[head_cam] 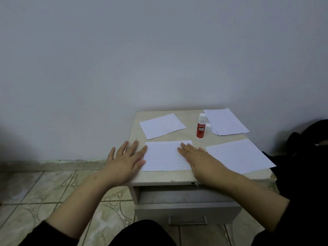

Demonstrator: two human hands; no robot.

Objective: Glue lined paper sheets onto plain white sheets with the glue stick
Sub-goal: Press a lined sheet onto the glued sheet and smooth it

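Lined sheet (166,156) lies flat at the front of the bedside table (179,176). Left hand (126,159), fingers spread, rests at its left edge; right hand (197,158), fingers straight and together, presses its right side. Glue stick (201,127) stands upright behind, its cap (208,126) beside it, between two paper sheets (162,126) and a stack (226,124); another sheet (239,155) lies right.

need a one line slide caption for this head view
Both hands, left hand and right hand, press a lined sheet flat on the bedside table; glue stick stands upright behind.
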